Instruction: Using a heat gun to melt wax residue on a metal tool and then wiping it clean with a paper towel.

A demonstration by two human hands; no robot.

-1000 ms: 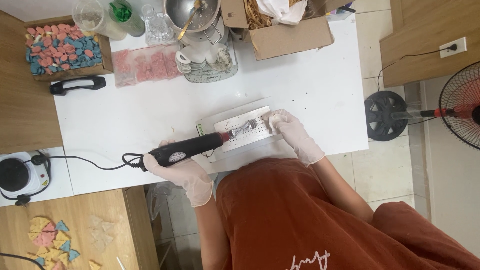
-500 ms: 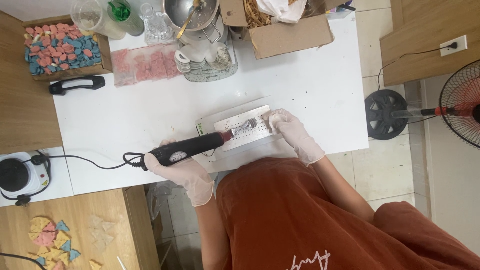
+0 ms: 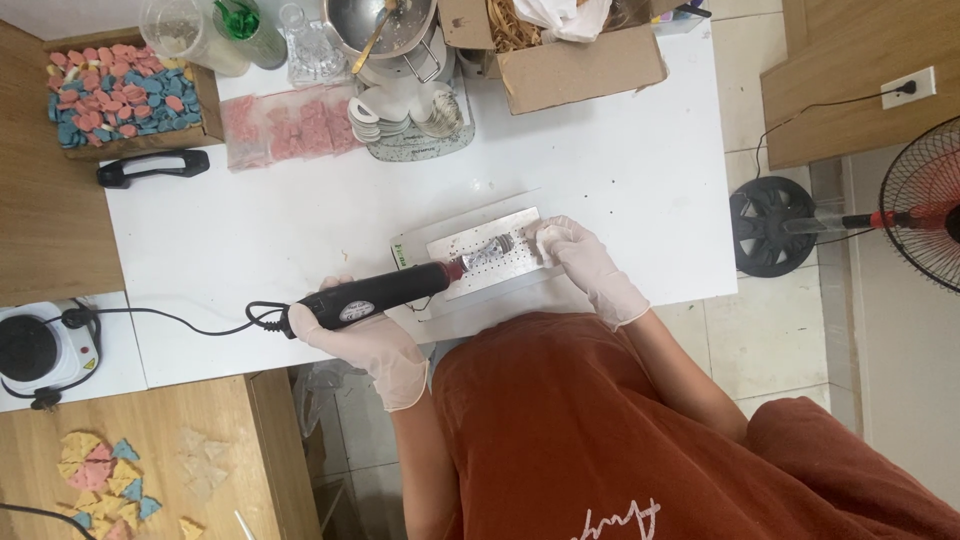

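Note:
My left hand (image 3: 365, 340), in a pale glove, grips a black corded heat tool (image 3: 385, 290) with a red collar. Its metal nozzle (image 3: 492, 246) lies just over a white perforated plate (image 3: 470, 268) on the white table (image 3: 300, 230). My gloved right hand (image 3: 585, 262) rests at the plate's right end, its fingers pinching a small white piece (image 3: 548, 236) close to the nozzle tip. The tool's black cable (image 3: 170, 322) runs off to the left.
At the back stand a wooden box of pink and blue pieces (image 3: 115, 95), bags of pink pieces (image 3: 290, 128), a metal bowl with a spoon (image 3: 380, 22), white scoops (image 3: 400, 105) and a cardboard box (image 3: 575, 55). A black handle (image 3: 150, 168), a hot plate (image 3: 35, 345) and a fan (image 3: 925, 215) flank the table.
The nozzle has shifted slightly over the plate; both hands otherwise stay where they were.

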